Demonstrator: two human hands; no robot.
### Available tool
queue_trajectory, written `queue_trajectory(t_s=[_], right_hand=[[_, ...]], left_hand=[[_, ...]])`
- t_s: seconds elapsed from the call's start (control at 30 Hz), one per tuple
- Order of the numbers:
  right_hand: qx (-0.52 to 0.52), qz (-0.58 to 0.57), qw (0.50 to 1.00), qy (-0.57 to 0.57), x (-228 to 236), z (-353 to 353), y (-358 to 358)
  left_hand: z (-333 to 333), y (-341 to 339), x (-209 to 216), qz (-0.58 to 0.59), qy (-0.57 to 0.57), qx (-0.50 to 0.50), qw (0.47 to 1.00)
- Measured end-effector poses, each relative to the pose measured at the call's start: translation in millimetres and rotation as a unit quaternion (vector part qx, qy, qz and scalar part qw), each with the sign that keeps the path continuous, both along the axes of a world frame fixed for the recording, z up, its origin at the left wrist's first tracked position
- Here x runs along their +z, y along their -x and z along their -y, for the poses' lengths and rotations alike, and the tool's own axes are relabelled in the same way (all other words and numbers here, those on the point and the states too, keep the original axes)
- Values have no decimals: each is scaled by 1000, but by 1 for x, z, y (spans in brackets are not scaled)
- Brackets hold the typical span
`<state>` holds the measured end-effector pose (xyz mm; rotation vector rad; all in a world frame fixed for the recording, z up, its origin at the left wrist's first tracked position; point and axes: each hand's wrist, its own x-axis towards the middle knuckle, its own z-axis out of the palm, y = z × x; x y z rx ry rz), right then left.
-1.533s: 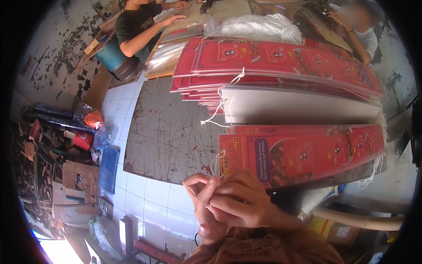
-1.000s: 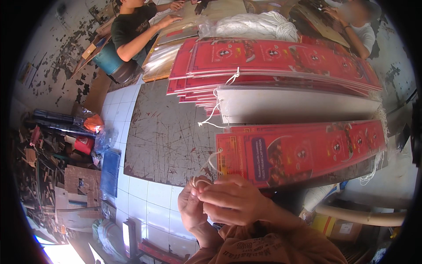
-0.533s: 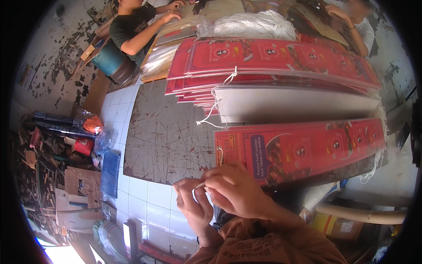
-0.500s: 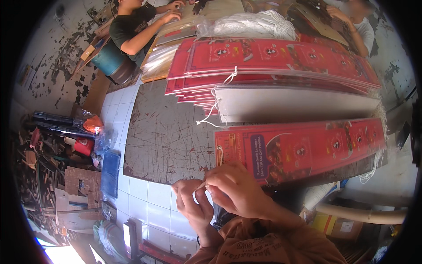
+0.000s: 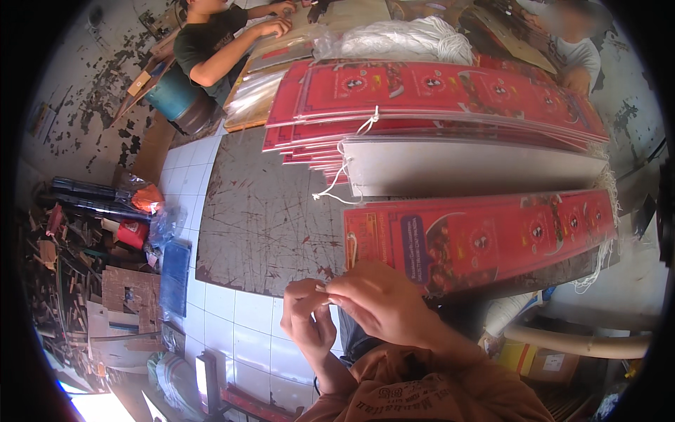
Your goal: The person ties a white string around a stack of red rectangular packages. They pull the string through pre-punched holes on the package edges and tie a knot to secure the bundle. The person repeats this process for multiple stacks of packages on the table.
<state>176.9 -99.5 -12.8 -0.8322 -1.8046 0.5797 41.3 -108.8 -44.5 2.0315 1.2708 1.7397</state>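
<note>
Both my hands meet at the near edge of the table, fingertips pinched together. My left hand (image 5: 307, 320) is closed, thumb against the fingers. My right hand (image 5: 383, 301) is closed too, its thumb and finger touching the left fingertips. A short pale bit of white string (image 5: 321, 288) shows between them; most of it is hidden by the fingers. Just beyond my right hand lies a stack of long red printed strips (image 5: 492, 239), with a white cord loop (image 5: 352, 246) through its left end. Behind it a pale blank-backed strip (image 5: 478, 166) leans on its edge, its knotted cord (image 5: 330, 195) trailing onto the table.
More red strips (image 5: 436, 88) are piled farther back, before a white string bundle (image 5: 401, 41). The scratched dark tabletop (image 5: 260, 211) lies to the left. Two people work across the table, near a blue-green drum (image 5: 172, 98). Scrap wood (image 5: 70, 281) fills the left floor.
My left hand has turned slightly and shifted right, closer under the right fingertips. Both hands stay pinched together. The person at the far right has lowered an arm.
</note>
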Motion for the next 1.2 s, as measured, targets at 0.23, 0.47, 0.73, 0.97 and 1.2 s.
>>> queue_trajectory(t_s=[0.23, 0.47, 0.73, 0.97, 1.2], right_hand=[[-13, 39, 999, -18, -5, 2, 3], [54, -17, 997, 42, 1, -1, -5], [137, -131, 967, 171, 10, -5, -16], [91, -109, 976, 164, 7, -4, -17], [98, -78, 980, 151, 8, -5, -16]], left_hand=[[3, -4, -6, 111, 74, -35, 990], [3, -26, 2, 253, 71, -57, 963], [7, -17, -8, 286, 89, -93, 949], [3, -17, -3, 260, 68, -75, 960], [1, -18, -4, 289, 93, -51, 951]])
